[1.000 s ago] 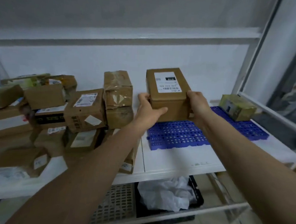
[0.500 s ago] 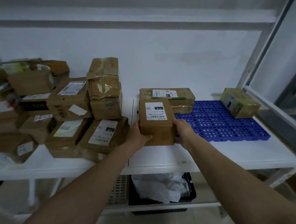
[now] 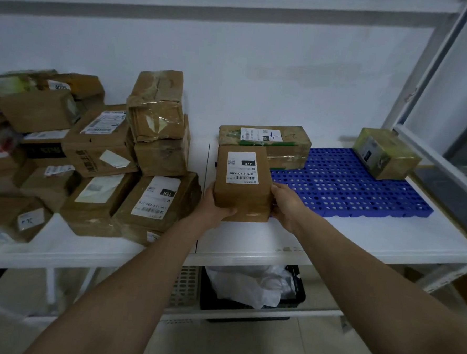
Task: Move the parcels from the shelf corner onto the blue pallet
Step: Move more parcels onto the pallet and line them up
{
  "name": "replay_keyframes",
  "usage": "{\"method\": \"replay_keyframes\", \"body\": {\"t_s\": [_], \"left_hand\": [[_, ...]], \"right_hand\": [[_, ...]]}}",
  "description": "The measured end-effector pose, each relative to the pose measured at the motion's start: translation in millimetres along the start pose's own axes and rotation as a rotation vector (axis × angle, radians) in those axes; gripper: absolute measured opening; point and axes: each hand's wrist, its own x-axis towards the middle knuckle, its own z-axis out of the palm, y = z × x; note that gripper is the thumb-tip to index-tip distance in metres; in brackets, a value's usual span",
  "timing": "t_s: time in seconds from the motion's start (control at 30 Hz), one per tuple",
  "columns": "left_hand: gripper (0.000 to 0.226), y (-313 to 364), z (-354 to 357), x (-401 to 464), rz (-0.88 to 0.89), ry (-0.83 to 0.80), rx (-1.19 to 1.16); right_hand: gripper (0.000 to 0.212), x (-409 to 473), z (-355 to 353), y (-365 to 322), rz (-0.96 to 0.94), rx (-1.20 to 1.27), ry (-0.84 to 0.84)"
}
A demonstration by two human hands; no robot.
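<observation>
A brown cardboard parcel (image 3: 240,199) with a white label reading 070 is gripped from both sides, my left hand (image 3: 214,205) on its left face and my right hand (image 3: 285,204) on its right face. It sits at the front left end of the blue pallet (image 3: 344,183). Right behind it a long parcel with green tape (image 3: 281,140) lies on the pallet's back left. A yellow-green taped parcel (image 3: 387,153) rests on the pallet's far right corner. A pile of several brown parcels (image 3: 102,152) fills the shelf's left side.
The white shelf (image 3: 373,240) has a metal upright (image 3: 424,73) at the right and a rail behind the pallet. Below the shelf stand a black crate with white plastic (image 3: 253,284) and a pale perforated basket (image 3: 185,283).
The labelled parcel came down from chest height to the pallet's front left end, both hands still on it. The long green-taped parcel behind it came into view.
</observation>
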Motion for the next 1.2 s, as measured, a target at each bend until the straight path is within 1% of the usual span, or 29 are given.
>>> {"method": "replay_keyframes", "body": {"t_s": [0.1, 0.13, 0.2, 0.27, 0.3, 0.33, 0.37, 0.4, 0.43, 0.47, 0.53, 0.57, 0.6, 0.63, 0.67, 0.7, 0.77, 0.83, 0.93, 1.0, 1.2], "left_hand": [[0.093, -2.1, 2.4, -0.5, -0.064, -0.007, -0.126], [0.090, -2.1, 2.2, -0.7, -0.081, 0.005, -0.159], [0.079, -0.4, 0.0, 3.1, -0.089, 0.023, -0.197], [0.067, 4.6, -3.9, 7.6, -0.032, 0.050, -0.195], [0.065, 8.4, -4.5, 11.5, 0.016, 0.095, -0.183], [0.066, 12.5, -4.0, 15.1, 0.062, 0.184, -0.177], [0.071, 16.3, -2.5, 18.7, 0.095, 0.310, -0.184], [0.077, 19.9, 0.4, 19.9, 0.106, 0.437, -0.199], [0.081, 22.4, 4.8, 20.9, 0.094, 0.530, -0.221], [0.085, 24.2, 10.7, 21.0, 0.065, 0.567, -0.241], [0.093, 23.4, 26.7, 18.8, 0.016, 0.547, -0.225], [0.097, 20.9, 34.6, 17.4, 0.011, 0.527, -0.194], [0.096, 19.2, 41.2, 15.7, 0.032, 0.500, -0.173], [0.088, 17.3, 46.6, 16.7, 0.072, 0.450, -0.166], [0.074, 15.9, 50.2, 17.2, 0.115, 0.382, -0.160], [0.073, 14.7, 51.4, 19.3, 0.138, 0.310, -0.156], [0.076, 15.9, 45.5, 24.3, 0.119, 0.215, -0.156], [0.067, 16.2, 31.6, 33.8, 0.086, 0.197, -0.114], [0.056, 17.7, 13.6, 48.2, 0.048, 0.143, -0.114], [0.054, 21.2, 10.1, 53.4, 0.024, 0.116, -0.117], [0.056, 27.5, 9.4, 59.9, -0.039, 0.070, -0.160]], "right_hand": [[0.027, 2.7, -3.4, 1.4, 0.033, -0.018, 0.032], [0.028, 2.6, -5.4, 1.5, 0.049, -0.040, 0.055], [0.037, 0.7, -12.5, -0.3, 0.082, -0.107, 0.074], [0.048, -0.3, -19.9, -1.7, 0.138, -0.136, 0.029], [0.051, 0.0, -23.5, -2.7, 0.177, -0.136, 0.008], [0.051, 1.2, -26.5, -3.9, 0.195, -0.139, 0.011], [0.049, 4.7, -28.9, -4.9, 0.178, -0.163, 0.050], [0.047, 9.2, -30.7, -5.4, 0.130, -0.207, 0.126], [0.049, 14.7, -32.9, -5.9, 0.070, -0.251, 0.220], [0.055, 20.3, -35.6, -7.7, 0.018, -0.276, 0.303], [0.064, 29.0, -38.5, -14.4, -0.043, -0.278, 0.378], [0.067, 33.1, -39.2, -17.7, -0.063, -0.278, 0.397], [0.070, 37.1, -39.6, -21.0, -0.076, -0.270, 0.410], [0.073, 41.0, -40.0, -23.9, -0.087, -0.255, 0.420], [0.075, 44.7, -40.5, -25.7, -0.097, -0.238, 0.421], [0.073, 47.1, -40.7, -26.8, -0.103, -0.235, 0.413], [0.064, 51.4, -41.5, -26.7, -0.098, -0.287, 0.388], [0.058, 54.5, -42.6, -25.1, -0.087, -0.321, 0.371], [0.052, 58.3, -39.1, -22.3, -0.097, -0.303, 0.272], [0.051, 60.6, -35.4, -21.2, -0.105, -0.276, 0.226], [0.047, 66.1, -36.3, -23.5, -0.111, -0.306, 0.206]]}}
